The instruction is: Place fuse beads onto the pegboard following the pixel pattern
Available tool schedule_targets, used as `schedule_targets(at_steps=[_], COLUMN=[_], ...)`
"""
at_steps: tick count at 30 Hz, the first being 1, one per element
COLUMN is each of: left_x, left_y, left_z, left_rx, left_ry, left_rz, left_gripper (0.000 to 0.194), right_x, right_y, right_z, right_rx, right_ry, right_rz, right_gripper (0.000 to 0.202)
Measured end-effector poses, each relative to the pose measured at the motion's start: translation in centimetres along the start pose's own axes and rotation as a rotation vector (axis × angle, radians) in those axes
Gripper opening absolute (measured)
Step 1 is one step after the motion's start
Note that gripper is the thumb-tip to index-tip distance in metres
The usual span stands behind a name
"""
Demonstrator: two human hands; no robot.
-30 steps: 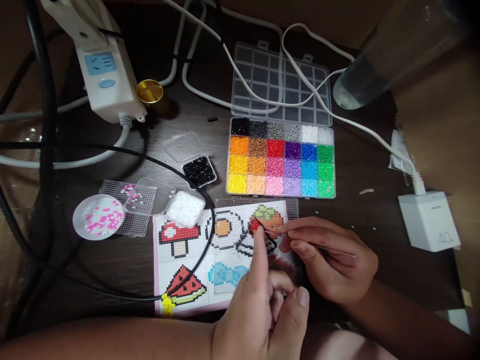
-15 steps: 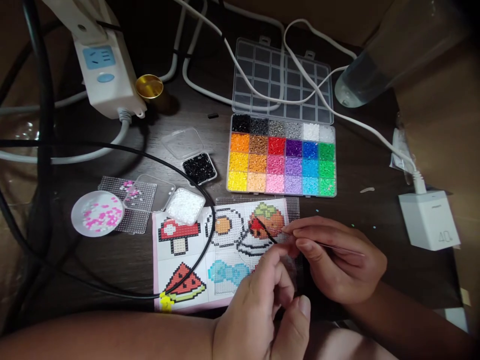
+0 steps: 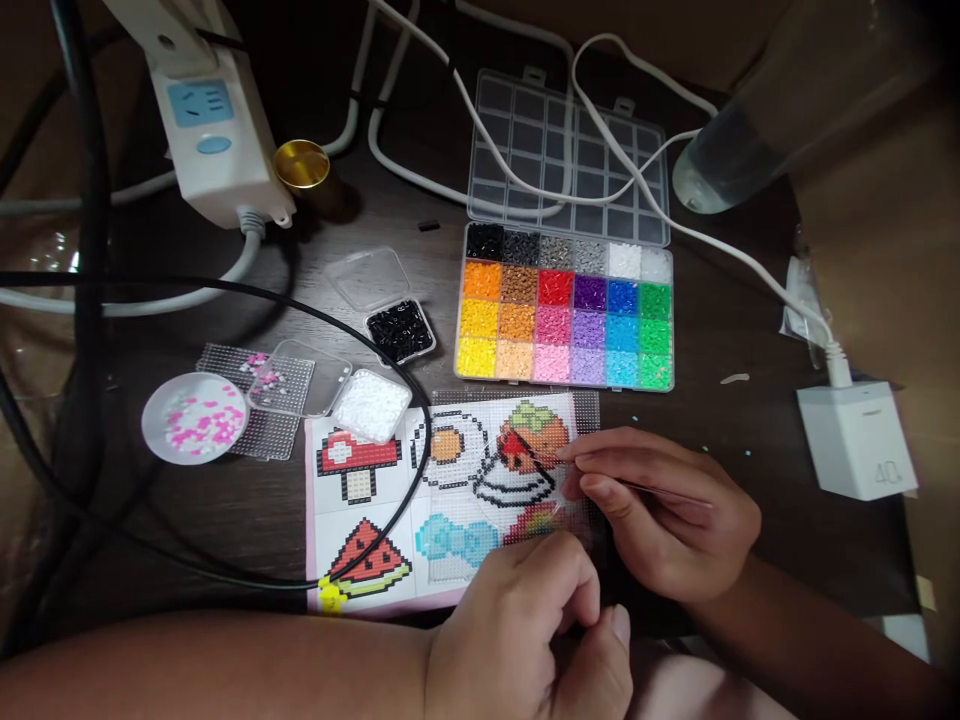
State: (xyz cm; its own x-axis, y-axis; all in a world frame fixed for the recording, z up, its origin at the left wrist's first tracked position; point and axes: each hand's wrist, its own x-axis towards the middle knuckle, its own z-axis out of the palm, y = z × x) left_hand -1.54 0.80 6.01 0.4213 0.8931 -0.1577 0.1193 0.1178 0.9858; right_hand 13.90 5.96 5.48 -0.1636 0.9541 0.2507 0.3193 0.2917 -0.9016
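My right hand (image 3: pixel 675 520) pinches a thin tool (image 3: pixel 671 494), like tweezers, beside the right edge of a clear pegboard (image 3: pixel 589 425). The board lies on a pattern sheet (image 3: pixel 360 515) with mushroom, watermelon, egg and bow pictures. Beads form an orange-red fruit figure (image 3: pixel 547 440) above a black-outlined shape (image 3: pixel 514 485). In front of the sheet, my left hand (image 3: pixel 529 620) is curled, its thumb near the bent index finger; whatever it holds, if anything, is hidden. It covers part of the sheet's lower right.
Behind the sheet stands an open bead box (image 3: pixel 555 325). Small boxes of black beads (image 3: pixel 400 330) and white beads (image 3: pixel 371 405), and a round dish (image 3: pixel 195 420), are left. A black cable (image 3: pixel 330 320) loops across the sheet. A white charger (image 3: pixel 855 440) stands right.
My left hand has drawn back from the board and its fingers have curled in more, uncovering the black outline. My right hand has shifted slightly left, still pinching the tool.
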Motion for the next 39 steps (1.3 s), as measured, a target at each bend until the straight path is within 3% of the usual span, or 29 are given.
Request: schedule_targets(at_steps=[39], left_x=[0.14], left_y=[0.24], left_z=[-0.04], left_rx=[-0.028], left_ry=[0.000], left_rz=[-0.018], left_gripper=[0.022], right_x=[-0.13], right_y=[0.19], right_z=[0.06], right_rx=[0.011], right_ry=[-0.020], right_rz=[0.006], right_gripper=[0.023])
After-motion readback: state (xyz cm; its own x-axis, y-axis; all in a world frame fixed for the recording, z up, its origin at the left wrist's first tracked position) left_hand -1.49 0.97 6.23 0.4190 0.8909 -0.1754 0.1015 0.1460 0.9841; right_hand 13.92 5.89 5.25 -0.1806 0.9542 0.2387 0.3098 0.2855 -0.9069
